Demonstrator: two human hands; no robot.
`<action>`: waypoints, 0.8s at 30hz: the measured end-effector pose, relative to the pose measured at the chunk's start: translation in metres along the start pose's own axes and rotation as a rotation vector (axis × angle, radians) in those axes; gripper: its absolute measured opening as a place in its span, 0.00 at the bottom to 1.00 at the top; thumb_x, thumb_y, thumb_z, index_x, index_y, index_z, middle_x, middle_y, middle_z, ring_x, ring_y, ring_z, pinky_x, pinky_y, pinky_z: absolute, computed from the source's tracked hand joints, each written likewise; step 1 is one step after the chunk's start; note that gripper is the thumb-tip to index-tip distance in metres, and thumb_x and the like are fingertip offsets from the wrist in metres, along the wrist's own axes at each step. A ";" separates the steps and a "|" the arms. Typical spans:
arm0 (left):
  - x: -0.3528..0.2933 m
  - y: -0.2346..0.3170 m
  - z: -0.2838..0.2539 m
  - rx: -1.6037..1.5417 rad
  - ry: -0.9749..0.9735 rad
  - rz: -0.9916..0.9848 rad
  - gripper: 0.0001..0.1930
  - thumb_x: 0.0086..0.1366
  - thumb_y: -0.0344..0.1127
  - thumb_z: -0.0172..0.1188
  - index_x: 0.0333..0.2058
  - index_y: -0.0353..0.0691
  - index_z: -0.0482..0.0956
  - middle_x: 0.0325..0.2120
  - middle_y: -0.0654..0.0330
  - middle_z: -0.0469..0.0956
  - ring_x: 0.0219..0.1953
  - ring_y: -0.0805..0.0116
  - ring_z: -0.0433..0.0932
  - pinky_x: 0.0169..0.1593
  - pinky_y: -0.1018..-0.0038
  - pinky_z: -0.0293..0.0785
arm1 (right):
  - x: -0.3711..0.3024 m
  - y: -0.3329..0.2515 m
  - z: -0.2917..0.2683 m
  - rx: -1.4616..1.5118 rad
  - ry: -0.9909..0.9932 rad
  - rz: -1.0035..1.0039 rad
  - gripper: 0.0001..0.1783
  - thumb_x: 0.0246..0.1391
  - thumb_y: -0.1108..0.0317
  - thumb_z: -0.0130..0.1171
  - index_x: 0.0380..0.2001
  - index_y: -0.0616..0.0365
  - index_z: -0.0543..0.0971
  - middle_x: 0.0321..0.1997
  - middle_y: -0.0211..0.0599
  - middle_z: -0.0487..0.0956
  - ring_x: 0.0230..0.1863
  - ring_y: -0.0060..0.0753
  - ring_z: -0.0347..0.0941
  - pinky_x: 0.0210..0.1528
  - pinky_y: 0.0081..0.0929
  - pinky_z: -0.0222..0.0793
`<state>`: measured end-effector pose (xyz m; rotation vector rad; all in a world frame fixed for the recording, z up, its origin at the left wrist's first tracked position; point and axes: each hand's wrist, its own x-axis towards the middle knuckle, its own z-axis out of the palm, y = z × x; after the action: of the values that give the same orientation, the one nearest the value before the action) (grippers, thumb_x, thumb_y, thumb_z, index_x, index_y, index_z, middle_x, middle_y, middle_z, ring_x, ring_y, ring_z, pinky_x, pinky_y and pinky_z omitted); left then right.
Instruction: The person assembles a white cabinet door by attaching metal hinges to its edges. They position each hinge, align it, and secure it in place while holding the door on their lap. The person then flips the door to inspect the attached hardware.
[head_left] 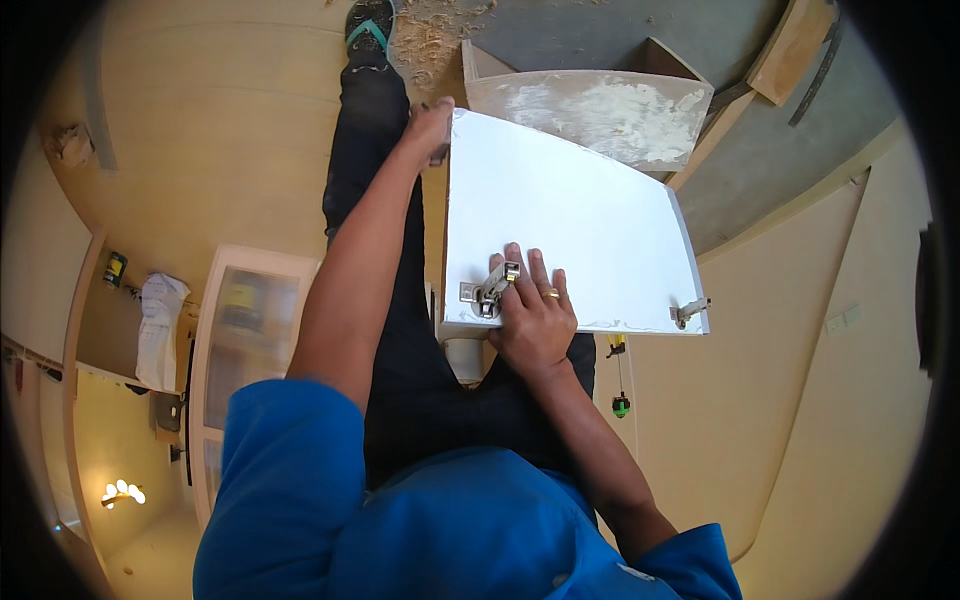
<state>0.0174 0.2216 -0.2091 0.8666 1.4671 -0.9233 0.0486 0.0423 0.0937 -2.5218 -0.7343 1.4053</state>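
A white cabinet door panel (570, 220) lies across my lap, with two metal hinges near its close edge: one hinge (488, 292) at the left and another hinge (688, 313) at the right corner. My right hand (538, 315) presses flat on the panel beside the left hinge, fingers spread. At the panel's far left corner, my left hand (432, 130) is closed around a dark object against the side edge. Most of that object is hidden by the fingers, so its kind is unclear.
An open wooden box (590, 110) with white smears stands just beyond the panel. Wood shavings (425, 45) litter the floor near my sandalled foot (368, 35). Planks (790, 50) lie at the far right. A glass-fronted cabinet (250, 350) and a white bag (160, 330) are at left.
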 end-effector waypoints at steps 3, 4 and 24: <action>-0.031 -0.011 -0.001 0.011 0.062 0.018 0.40 0.73 0.58 0.58 0.66 0.30 0.56 0.41 0.49 0.78 0.25 0.65 0.80 0.16 0.70 0.68 | 0.002 0.001 0.002 -0.010 0.008 -0.015 0.30 0.32 0.68 0.72 0.46 0.56 0.82 0.75 0.44 0.71 0.72 0.57 0.69 0.68 0.68 0.64; -0.042 -0.012 -0.001 0.004 0.042 0.009 0.40 0.73 0.58 0.57 0.66 0.30 0.55 0.41 0.49 0.78 0.25 0.65 0.80 0.16 0.70 0.68 | 0.001 0.003 -0.001 0.000 0.002 -0.021 0.30 0.32 0.68 0.73 0.46 0.56 0.82 0.75 0.44 0.71 0.72 0.57 0.69 0.68 0.69 0.65; -0.237 -0.090 -0.019 -0.034 0.114 0.130 0.31 0.74 0.58 0.54 0.55 0.32 0.64 0.33 0.54 0.77 0.24 0.69 0.78 0.18 0.68 0.72 | 0.000 0.008 0.030 -0.078 0.080 0.001 0.31 0.46 0.68 0.64 0.58 0.55 0.80 0.73 0.42 0.73 0.71 0.56 0.70 0.68 0.67 0.64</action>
<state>-0.0508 0.1974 0.0344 0.9907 1.5006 -0.7610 0.0262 0.0327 0.0752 -2.6203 -0.7876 1.2916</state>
